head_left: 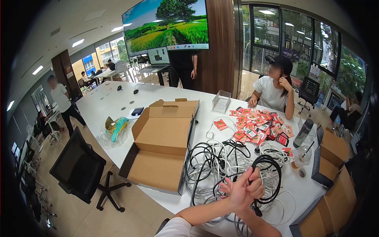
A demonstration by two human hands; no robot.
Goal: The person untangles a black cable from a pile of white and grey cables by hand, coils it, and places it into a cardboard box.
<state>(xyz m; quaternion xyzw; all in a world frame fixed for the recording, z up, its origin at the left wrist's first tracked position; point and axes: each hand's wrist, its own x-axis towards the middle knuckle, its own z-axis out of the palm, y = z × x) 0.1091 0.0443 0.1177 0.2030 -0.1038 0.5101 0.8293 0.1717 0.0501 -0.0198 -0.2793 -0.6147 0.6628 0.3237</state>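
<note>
Head view: a black office chair point(79, 168) is standing beside the left edge of the white tabletop point(158, 90). Just inside that edge, a clear plastic bag point(114, 132) is holding something teal and yellow, and an open cardboard box point(160, 158) is lying right of it, reaching the near edge. Right of the box, tangled white and black cables point(213, 158) are covering the near part of the tabletop. The right hand point(225, 188) is spreading its fingers low among them—whether it is grasping a strand, I cannot tell. The left hand point(249, 189), its forearm crossing over the right one, is clenching a black cable coil point(277, 173) above the pile, near the right side. Behind, red packets point(256, 126) are lying heaped before a seated person point(272, 89); a grey bottle point(303, 132) is standing by the right edge, with more open boxes point(329, 158) beyond.
</note>
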